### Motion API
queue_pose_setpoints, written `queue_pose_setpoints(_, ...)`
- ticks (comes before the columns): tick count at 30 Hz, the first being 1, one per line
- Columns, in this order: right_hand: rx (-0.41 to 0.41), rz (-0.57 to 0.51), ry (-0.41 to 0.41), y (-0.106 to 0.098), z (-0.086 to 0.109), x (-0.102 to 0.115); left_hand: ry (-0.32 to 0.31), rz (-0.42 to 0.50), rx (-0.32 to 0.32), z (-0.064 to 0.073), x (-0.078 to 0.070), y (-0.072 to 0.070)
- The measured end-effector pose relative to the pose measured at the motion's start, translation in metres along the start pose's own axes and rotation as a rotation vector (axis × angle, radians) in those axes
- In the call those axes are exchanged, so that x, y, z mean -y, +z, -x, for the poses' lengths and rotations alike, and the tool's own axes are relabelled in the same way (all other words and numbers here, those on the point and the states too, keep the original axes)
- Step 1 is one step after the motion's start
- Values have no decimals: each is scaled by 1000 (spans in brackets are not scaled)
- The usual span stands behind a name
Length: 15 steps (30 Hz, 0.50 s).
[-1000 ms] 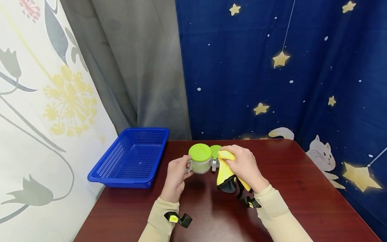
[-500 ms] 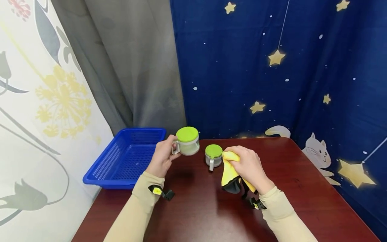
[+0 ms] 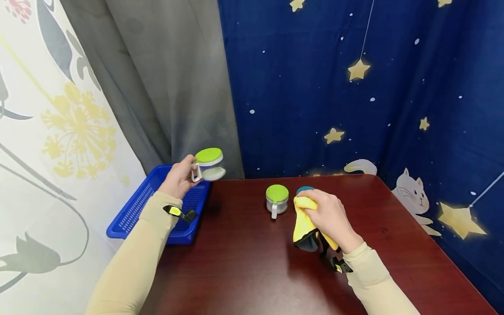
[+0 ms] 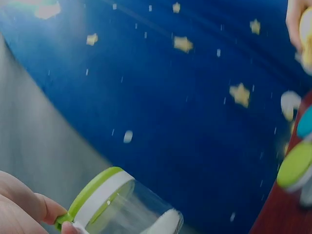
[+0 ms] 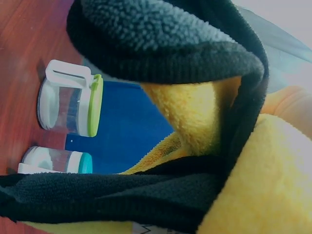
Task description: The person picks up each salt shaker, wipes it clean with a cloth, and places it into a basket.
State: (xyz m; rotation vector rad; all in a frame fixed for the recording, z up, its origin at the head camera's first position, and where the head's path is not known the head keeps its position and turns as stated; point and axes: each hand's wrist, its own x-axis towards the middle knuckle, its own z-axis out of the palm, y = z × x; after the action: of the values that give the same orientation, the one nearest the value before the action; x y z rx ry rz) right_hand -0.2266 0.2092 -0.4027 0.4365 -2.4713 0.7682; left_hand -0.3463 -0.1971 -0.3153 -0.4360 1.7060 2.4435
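Observation:
In the head view my left hand (image 3: 179,177) grips a clear seasoning jar (image 3: 212,168) by its white handle, raised over the back right corner of the blue basket (image 3: 181,238). The jar has a lime-green lid, and white powder lies in its bottom, as the left wrist view shows. My right hand (image 3: 324,214) holds a bunched yellow cloth (image 3: 303,221) with a grey underside and black edging above the table. Just left of the cloth stands a second green-lidded jar (image 3: 277,199). A blue-lidded jar (image 5: 56,160) stands behind the right hand, mostly hidden in the head view.
The dark red wooden table (image 3: 244,262) reaches back to a grey curtain (image 3: 177,87) and a navy star-patterned curtain (image 3: 295,109). A white floral curtain (image 3: 78,197) hangs along the left side, close to the basket.
My left hand has carried the jar up and left, from beside the cloth to over the basket. The right hand with the cloth has shifted slightly right, and the blue lid now shows behind it.

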Motion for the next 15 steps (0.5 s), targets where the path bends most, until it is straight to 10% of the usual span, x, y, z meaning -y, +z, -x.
queue_pose_setpoints(15, -26, 34, 4, -8, 3, -12, 18, -34, -314, -79, -4, -75)
